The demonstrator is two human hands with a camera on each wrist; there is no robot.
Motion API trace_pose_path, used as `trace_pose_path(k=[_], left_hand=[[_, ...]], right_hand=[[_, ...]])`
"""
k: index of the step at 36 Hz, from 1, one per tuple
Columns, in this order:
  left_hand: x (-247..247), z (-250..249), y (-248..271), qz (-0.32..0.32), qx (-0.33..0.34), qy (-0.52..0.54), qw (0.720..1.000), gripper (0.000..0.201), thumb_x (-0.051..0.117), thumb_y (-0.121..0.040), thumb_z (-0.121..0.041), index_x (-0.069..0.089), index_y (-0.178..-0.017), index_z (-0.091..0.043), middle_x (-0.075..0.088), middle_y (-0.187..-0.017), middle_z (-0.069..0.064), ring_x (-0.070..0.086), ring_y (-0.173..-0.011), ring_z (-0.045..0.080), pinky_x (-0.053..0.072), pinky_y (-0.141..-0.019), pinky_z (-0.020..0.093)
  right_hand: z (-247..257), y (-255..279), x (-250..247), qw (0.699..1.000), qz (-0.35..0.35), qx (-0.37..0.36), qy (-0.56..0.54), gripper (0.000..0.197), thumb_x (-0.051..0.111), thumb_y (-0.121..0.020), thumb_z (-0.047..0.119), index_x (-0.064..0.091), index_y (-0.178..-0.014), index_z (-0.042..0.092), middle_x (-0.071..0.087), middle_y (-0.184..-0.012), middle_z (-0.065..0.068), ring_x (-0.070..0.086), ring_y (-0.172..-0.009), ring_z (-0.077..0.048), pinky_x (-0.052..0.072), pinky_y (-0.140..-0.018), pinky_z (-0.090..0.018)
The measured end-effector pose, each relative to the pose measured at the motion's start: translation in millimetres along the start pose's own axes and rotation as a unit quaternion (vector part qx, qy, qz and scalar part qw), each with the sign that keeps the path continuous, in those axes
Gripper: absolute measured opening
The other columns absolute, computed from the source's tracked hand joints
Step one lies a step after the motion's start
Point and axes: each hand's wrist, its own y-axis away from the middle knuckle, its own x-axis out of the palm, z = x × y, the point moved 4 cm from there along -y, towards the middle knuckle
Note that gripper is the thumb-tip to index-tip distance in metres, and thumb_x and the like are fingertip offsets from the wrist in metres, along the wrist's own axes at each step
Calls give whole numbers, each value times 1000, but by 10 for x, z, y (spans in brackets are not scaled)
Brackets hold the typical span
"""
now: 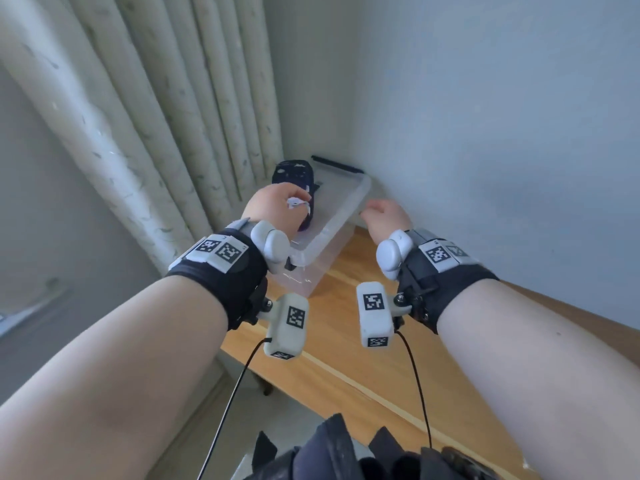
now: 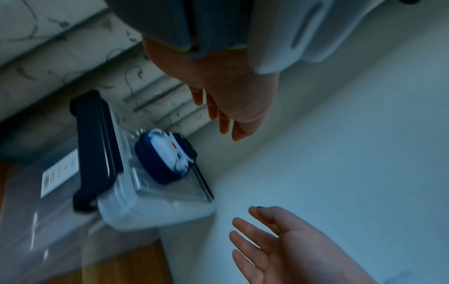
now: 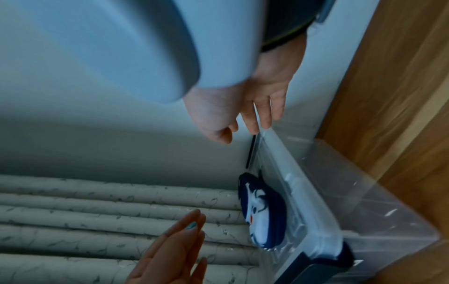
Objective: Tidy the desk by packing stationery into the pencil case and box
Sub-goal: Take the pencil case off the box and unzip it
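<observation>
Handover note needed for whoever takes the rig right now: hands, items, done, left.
Left hand: open, fingers relaxed, holding nothing, above the pencil case.
Right hand: open, empty, fingertips near the box's far rim by the wall.
Pencil case: dark blue with a white cartoon face, lying on top of the clear plastic storage box, which sits in the desk corner against the wall and curtain.
Box lid appears closed; a dark latch shows at one end.
Done: no loose stationery visible on the desk.
Left: probably nothing; check the latches.

A home: patterned curtain point(image 1: 145, 109), wooden desk point(image 1: 349, 341).
</observation>
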Motion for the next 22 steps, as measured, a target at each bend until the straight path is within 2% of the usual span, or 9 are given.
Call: trace_pose_path(k=[1, 3, 6, 9, 11, 17, 19, 20, 22], left_hand=[[22, 10, 3, 0, -2, -7, 1000, 27, 51, -86, -22, 65, -106, -33, 62, -107, -6, 56, -91, 17, 43, -72, 26], [84, 26, 21, 8, -12, -19, 1000, 29, 52, -86, -22, 63, -111, -32, 61, -116, -4, 56, -94, 17, 41, -73, 25], [201, 39, 72, 48, -35, -45, 997, 34, 51, -88, -24, 59, -121, -29, 59, -125, -2, 57, -103, 20, 44, -77, 27], [260, 66, 91, 68, -69, -35, 995, 39, 51, -88, -30, 54, -127, -28, 59, -126, 1, 58, -103, 23, 46, -77, 27], [290, 97, 79, 75, -86, -28, 993, 41, 51, -87, -31, 52, -129, -27, 58, -127, 3, 57, -99, 23, 44, -75, 27], [488, 76, 123, 118, -111, -11, 987, 48, 55, -90, -33, 47, -135, -18, 54, -135, 5, 54, -117, 26, 41, -86, 27], [557, 57, 144, 135, -117, -25, 984, 48, 54, -92, -36, 48, -135, -16, 55, -134, 6, 54, -119, 26, 40, -89, 27], [598, 48, 157, 151, -118, -39, 981, 48, 52, -93, -38, 49, -135, -15, 55, -134, 7, 53, -118, 26, 39, -88, 27], [681, 0, 200, 179, -114, -66, 975, 47, 49, -94, -39, 52, -132, -13, 57, -131, 8, 54, -106, 24, 36, -82, 26]], right_hand=[[-15, 0, -6, 1000, -2, -2, -3, 43, 45, -93, 23, 48, -136, 19, 57, -129, -5, 57, -115, -26, 41, -86, -27], [-82, 4, -7, 1000, 4, 4, -10, 46, 47, -93, 20, 45, -138, 17, 56, -126, -6, 57, -108, -24, 43, -89, -29], [-210, 35, -26, 999, 31, 19, 13, 49, 48, -94, 22, 40, -142, 17, 56, -116, -8, 52, -92, -19, 38, -80, -24], [-265, 36, -70, 998, 44, 21, 41, 49, 46, -96, 24, 38, -143, 16, 50, -138, -8, 54, -111, -24, 37, -88, -23], [-264, 31, -63, 996, 56, 24, 59, 46, 46, -96, 23, 42, -140, 12, 50, -139, -10, 51, -122, -27, 37, -96, -27], [-312, 75, -88, 992, 76, 44, 94, 34, 52, -91, 20, 59, -119, 0, 64, -111, -18, 56, -93, -27, 36, -75, -27], [-344, 83, -72, 991, 83, 52, 90, 24, 53, -91, 19, 61, -105, 1, 61, -87, -14, 52, -87, -25, 36, -68, -25], [-360, 94, -63, 991, 86, 61, 84, 17, 53, -91, 18, 58, -97, 3, 55, -77, -11, 50, -85, -25, 36, -63, -25], [-409, 105, -58, 990, 91, 73, 78, 12, 54, -90, 17, 54, -87, 6, 51, -75, -10, 50, -84, -25, 41, -65, -26]])
